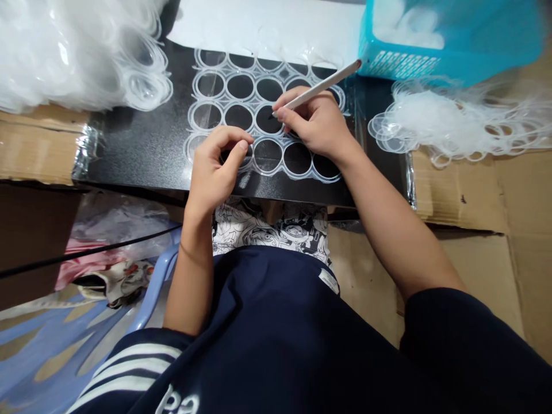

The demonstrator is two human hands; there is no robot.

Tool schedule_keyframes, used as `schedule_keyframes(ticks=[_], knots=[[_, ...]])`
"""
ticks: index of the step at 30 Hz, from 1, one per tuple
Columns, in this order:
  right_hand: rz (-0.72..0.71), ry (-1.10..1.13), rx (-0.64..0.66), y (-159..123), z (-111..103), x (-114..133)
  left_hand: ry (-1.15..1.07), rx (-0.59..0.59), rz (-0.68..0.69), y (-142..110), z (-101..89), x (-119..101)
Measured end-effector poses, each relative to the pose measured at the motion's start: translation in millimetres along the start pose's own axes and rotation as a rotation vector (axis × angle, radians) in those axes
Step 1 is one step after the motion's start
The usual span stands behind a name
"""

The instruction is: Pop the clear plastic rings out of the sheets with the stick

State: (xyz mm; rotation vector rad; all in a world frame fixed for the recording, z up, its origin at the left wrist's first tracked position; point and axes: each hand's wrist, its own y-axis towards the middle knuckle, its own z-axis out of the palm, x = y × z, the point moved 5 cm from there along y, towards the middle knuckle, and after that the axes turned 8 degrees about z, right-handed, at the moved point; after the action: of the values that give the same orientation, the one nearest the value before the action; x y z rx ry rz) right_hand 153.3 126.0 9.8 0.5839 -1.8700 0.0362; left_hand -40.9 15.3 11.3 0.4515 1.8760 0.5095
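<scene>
A translucent plastic sheet [246,105] with rows of large round openings lies flat on the black tabletop in front of me. My right hand [313,118] grips a slim white pen-like tool [324,85], tilted, its dark tip down inside one of the rings near the middle. What kind of tool it is, I cannot make out. Over the sheet's lower left part rests my left hand [218,164], thumb and forefinger brought close together and the other fingers curled beneath. Whether anything sits between those fingers is hidden.
A heap of ringed plastic sheets [77,57] rises at the left. On cardboard at the right lies a pile of thin plastic rings [457,123]. A blue basket [474,49] holding white pieces stands behind it. White sheeting [267,26] covers the back; a blue plastic chair [157,276] stands lower left.
</scene>
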Motion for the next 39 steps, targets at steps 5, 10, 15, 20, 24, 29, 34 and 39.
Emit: schedule_keyframes(ticks=[5,10,15,20,24,29,34,39], knots=[[0.0,-0.022,-0.007,0.2,1.1,-2.1,-0.015,-0.006,0.032,0.8,-0.1,1.3],[-0.026,-0.055,-0.005,0.0,1.5,-3.8,-0.012,-0.007,0.011,1.0,-0.5,-0.5],[-0.041,-0.105,0.008,0.5,1.8,-7.4,-0.003,-0.002,0.007,1.5,-0.1,-2.6],[-0.056,-0.138,0.011,0.3,1.7,-7.9,0.004,-0.003,0.002,1.6,-0.2,-4.1],[-0.099,-0.195,-0.008,0.3,-1.6,-5.0,0.007,-0.006,-0.006,1.1,-0.6,-3.7],[-0.138,-0.303,-0.005,-0.5,-5.1,2.0,0.002,-0.01,-0.011,0.7,-0.2,-2.8],[-0.115,-0.333,-0.019,-3.6,-6.0,4.3,0.002,-0.016,-0.013,0.7,-0.3,-2.7],[-0.116,-0.368,-0.037,-3.2,-7.7,0.9,0.007,-0.012,-0.02,0.3,-0.5,-2.5]])
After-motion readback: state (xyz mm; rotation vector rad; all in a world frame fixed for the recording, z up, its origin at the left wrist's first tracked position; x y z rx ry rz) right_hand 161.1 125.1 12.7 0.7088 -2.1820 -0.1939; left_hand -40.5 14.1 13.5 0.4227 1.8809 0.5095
